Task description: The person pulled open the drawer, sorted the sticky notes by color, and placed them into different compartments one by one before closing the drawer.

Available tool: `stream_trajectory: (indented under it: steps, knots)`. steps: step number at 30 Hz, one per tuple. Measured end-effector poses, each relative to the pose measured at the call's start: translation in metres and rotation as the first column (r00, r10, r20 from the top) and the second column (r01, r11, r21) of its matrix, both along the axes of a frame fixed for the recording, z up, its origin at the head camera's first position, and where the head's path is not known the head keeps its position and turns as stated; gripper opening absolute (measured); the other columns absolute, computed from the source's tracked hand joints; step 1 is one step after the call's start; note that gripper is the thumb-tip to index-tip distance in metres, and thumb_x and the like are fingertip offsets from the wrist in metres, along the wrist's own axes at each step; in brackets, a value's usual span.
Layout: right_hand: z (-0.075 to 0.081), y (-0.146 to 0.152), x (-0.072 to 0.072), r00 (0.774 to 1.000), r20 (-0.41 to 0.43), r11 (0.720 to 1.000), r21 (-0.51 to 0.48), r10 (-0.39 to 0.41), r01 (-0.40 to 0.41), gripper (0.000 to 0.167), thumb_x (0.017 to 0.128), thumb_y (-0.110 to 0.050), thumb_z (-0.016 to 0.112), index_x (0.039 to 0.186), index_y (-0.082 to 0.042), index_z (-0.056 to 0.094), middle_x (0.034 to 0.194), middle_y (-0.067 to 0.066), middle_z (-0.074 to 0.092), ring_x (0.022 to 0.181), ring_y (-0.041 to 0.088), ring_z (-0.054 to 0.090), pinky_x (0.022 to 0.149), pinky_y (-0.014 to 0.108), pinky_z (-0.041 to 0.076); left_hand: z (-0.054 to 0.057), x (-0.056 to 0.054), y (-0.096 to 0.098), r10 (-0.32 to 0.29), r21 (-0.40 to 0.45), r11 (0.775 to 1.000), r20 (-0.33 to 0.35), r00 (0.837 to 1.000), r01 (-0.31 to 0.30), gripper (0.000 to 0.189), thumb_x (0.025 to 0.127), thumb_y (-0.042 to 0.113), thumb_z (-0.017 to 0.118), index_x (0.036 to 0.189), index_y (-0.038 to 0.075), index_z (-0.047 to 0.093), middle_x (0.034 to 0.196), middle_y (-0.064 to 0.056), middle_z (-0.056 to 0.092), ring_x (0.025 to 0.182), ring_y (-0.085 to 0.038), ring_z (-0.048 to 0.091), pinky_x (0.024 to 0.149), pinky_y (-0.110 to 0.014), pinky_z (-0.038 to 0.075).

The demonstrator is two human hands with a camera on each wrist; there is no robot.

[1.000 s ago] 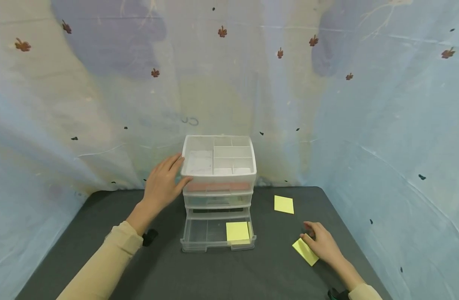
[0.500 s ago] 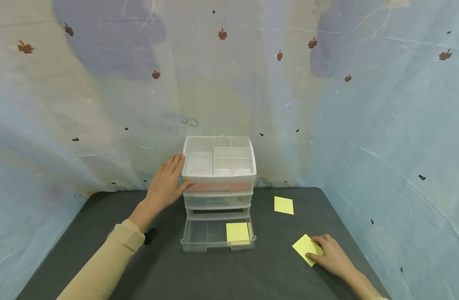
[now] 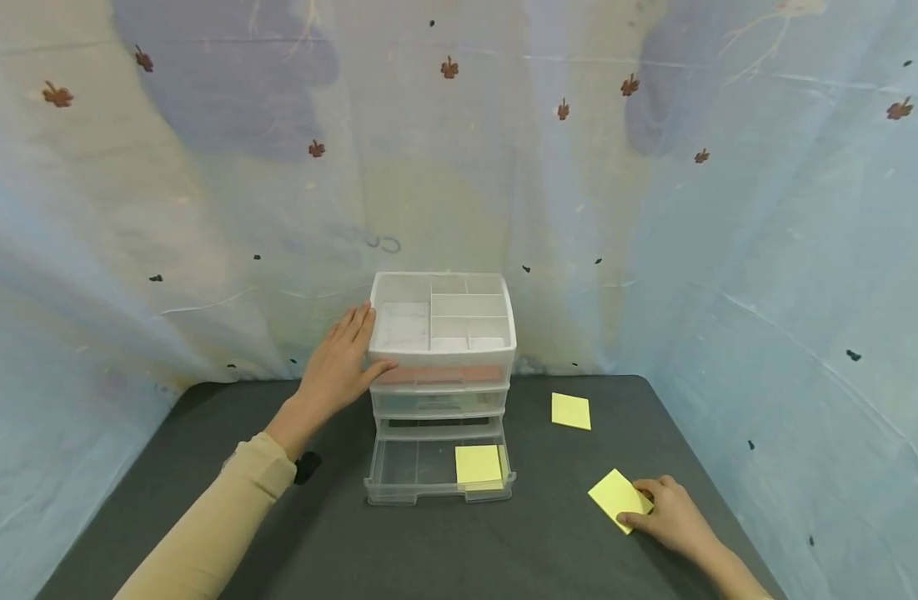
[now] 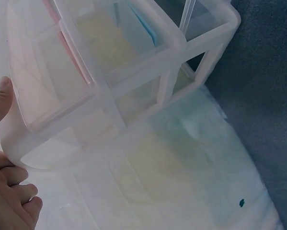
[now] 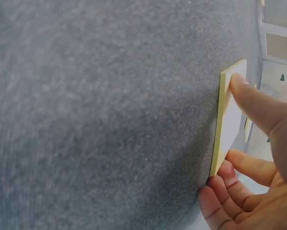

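Note:
A white plastic drawer unit point(image 3: 445, 353) stands at the middle back of the table. My left hand point(image 3: 333, 371) rests against its left side, fingers straight, the thumb over the front corner. Its clear bottom drawer point(image 3: 395, 463) is pulled out, with a yellow sticky note pad point(image 3: 477, 465) in its right part. At the right, my right hand point(image 3: 672, 518) pinches another yellow sticky note pad point(image 3: 613, 493) between thumb and fingers at its edges. In the right wrist view, this pad point(image 5: 228, 117) is seen nearly edge-on, low over the dark cloth.
A third yellow sticky note pad point(image 3: 571, 411) lies on the dark tabletop point(image 3: 534, 542), right of the drawer unit. The unit's top tray has several compartments. Upper drawers, one reddish inside, are closed. A patterned curtain point(image 3: 459, 183) surrounds the table's back and sides.
My right hand has moved from above the pad to its right edge and now pinches it. The left hand has stayed on the drawer unit, shifting only slightly.

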State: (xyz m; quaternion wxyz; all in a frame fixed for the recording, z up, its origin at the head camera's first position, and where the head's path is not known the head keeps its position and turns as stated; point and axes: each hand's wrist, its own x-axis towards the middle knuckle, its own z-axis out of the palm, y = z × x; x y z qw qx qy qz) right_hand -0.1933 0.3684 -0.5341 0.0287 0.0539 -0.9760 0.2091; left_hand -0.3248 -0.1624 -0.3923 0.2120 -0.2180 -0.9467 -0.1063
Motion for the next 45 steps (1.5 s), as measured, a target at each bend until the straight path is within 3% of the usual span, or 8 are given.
stream_trajectory:
  steps: [12, 18, 25, 30, 34, 40, 45]
  knots:
    - [-0.004, 0.006, -0.01, 0.998, 0.04, 0.993, -0.109, -0.045, 0.049, 0.061, 0.071, -0.03, 0.097, 0.112, 0.008, 0.073, 0.094, 0.006, 0.07, 0.085, 0.018, 0.057, 0.072, 0.036, 0.05, 0.002, 0.003, 0.0, 0.004, 0.009, 1.0, 0.006, 1.0, -0.004, 0.099, 0.097, 0.047, 0.072, 0.163, -0.005, 0.02, 0.17, -0.024, 0.018, 0.157, -0.042, 0.018, 0.125, -0.059, 0.023]
    - [-0.005, 0.006, -0.007, 0.992, 0.057, 0.975, -0.188, -0.112, 0.12, 0.065, 0.069, -0.027, 0.098, 0.115, 0.008, 0.067, 0.099, 0.01, 0.068, 0.09, 0.022, 0.063, 0.074, 0.037, 0.051, 0.001, 0.003, 0.0, 0.014, 0.003, 1.0, -0.003, 1.0, -0.014, 0.099, 0.097, 0.047, 0.073, 0.163, -0.005, 0.021, 0.169, -0.025, 0.02, 0.156, -0.044, 0.021, 0.124, -0.059, 0.024]
    - [-0.002, 0.002, 0.0, 0.986, 0.06, 0.949, -0.269, -0.153, 0.163, 0.052, 0.085, -0.025, 0.089, 0.122, 0.002, 0.066, 0.107, 0.013, 0.074, 0.085, 0.018, 0.067, 0.067, 0.032, 0.05, 0.001, 0.004, -0.001, 0.016, 0.004, 1.0, -0.005, 1.0, -0.016, 0.099, 0.097, 0.048, 0.073, 0.163, -0.006, 0.022, 0.169, -0.025, 0.02, 0.156, -0.043, 0.02, 0.124, -0.059, 0.025]
    - [0.001, -0.002, 0.005, 0.987, -0.004, 0.946, -0.285, -0.161, 0.153, 0.035, 0.094, -0.021, 0.08, 0.121, -0.001, 0.07, 0.107, 0.012, 0.075, 0.086, 0.021, 0.071, 0.066, 0.03, 0.054, 0.001, 0.003, -0.001, 0.019, -0.002, 1.0, -0.005, 1.0, -0.019, 0.099, 0.097, 0.049, 0.071, 0.163, -0.006, 0.022, 0.169, -0.026, 0.02, 0.156, -0.044, 0.021, 0.124, -0.059, 0.026]
    - [0.002, -0.005, 0.008, 0.982, -0.039, 0.94, -0.3, -0.183, 0.163, 0.027, 0.096, -0.019, 0.078, 0.117, -0.003, 0.072, 0.103, 0.009, 0.075, 0.085, 0.018, 0.072, 0.068, 0.029, 0.056, 0.001, 0.004, 0.0, 0.022, -0.011, 1.0, 0.008, 1.0, -0.022, 0.098, 0.099, 0.05, 0.069, 0.163, -0.005, 0.02, 0.17, -0.025, 0.018, 0.157, -0.042, 0.017, 0.124, -0.059, 0.025]
    - [0.006, -0.011, 0.01, 0.979, 0.016, 0.892, -0.41, -0.204, 0.193, 0.024, 0.098, -0.011, 0.074, 0.119, -0.001, 0.071, 0.104, 0.012, 0.074, 0.071, 0.009, 0.068, 0.06, 0.028, 0.058, 0.003, 0.006, 0.002, 0.024, -0.027, 0.999, 0.023, 0.999, -0.024, 0.097, 0.099, 0.05, 0.068, 0.163, -0.006, 0.021, 0.17, -0.025, 0.017, 0.157, -0.042, 0.016, 0.124, -0.059, 0.024]
    - [0.011, -0.014, 0.009, 0.977, 0.016, 0.879, -0.435, -0.211, 0.197, 0.024, 0.098, -0.009, 0.073, 0.12, 0.0, 0.07, 0.104, 0.013, 0.074, 0.072, 0.008, 0.068, 0.061, 0.03, 0.06, 0.004, 0.005, 0.002, 0.032, -0.056, 0.998, 0.038, 0.999, -0.03, 0.097, 0.101, 0.052, 0.064, 0.164, -0.005, 0.016, 0.171, -0.025, 0.015, 0.157, -0.043, 0.017, 0.125, -0.058, 0.022]
